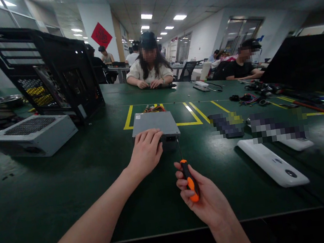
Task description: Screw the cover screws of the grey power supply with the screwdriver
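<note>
A grey metal computer power supply [157,123] sits on the green table in front of me, its coloured cables [154,108] bunched behind it. My left hand [146,150] holds it at the front edge, fingers laid over the top and thumb side down by the front face. In my right hand [200,190] is a screwdriver [190,182] with an orange and black handle, fingers wrapped round it. Its thin shaft points up to the front right corner of the power supply. Whether the tip sits in a screw is too small to tell.
To the left stand a black computer case [61,71], another grey power supply [35,133] and a metal bowl [5,101]. White devices [272,162] lie at right, with loose cables [252,96] and a black monitor [307,61] beyond. A person [149,65] sits opposite.
</note>
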Tool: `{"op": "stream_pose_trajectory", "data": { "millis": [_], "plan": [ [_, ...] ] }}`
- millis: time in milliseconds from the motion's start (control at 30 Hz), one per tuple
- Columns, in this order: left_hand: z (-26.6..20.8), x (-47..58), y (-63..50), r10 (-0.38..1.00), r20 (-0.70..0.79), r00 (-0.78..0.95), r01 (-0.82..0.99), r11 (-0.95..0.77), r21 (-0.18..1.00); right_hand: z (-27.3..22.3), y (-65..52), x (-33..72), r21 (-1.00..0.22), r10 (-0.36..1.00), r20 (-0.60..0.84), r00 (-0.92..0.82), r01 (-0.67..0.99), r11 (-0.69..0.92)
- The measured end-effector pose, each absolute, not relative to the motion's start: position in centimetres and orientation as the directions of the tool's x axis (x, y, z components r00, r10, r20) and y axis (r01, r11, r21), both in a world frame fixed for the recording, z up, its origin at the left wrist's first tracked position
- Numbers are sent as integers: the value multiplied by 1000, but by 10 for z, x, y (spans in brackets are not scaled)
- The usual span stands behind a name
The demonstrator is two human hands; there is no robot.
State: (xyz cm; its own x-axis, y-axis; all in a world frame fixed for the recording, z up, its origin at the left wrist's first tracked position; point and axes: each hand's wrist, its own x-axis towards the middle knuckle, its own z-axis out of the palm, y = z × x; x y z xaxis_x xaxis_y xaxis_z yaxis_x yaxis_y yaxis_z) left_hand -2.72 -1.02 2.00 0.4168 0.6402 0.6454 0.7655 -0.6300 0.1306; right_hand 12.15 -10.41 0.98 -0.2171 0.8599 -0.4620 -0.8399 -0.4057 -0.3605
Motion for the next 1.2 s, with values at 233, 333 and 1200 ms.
{"op": "stream_pose_trajectory", "data": {
  "millis": [233,333,1200],
  "plan": [
    [21,-27,-11,657,623,425,773,-622,129,10,-103,123,-330,866,-473,-162,-879,-345],
    [20,-26,-11,656,629,417,774,-619,132,11,-104,125,-345,856,-492,-158,-867,-359],
    [17,-27,-17,588,518,621,713,-698,-62,12,-104,125,-288,856,-485,-180,-891,-351]
  ]
}}
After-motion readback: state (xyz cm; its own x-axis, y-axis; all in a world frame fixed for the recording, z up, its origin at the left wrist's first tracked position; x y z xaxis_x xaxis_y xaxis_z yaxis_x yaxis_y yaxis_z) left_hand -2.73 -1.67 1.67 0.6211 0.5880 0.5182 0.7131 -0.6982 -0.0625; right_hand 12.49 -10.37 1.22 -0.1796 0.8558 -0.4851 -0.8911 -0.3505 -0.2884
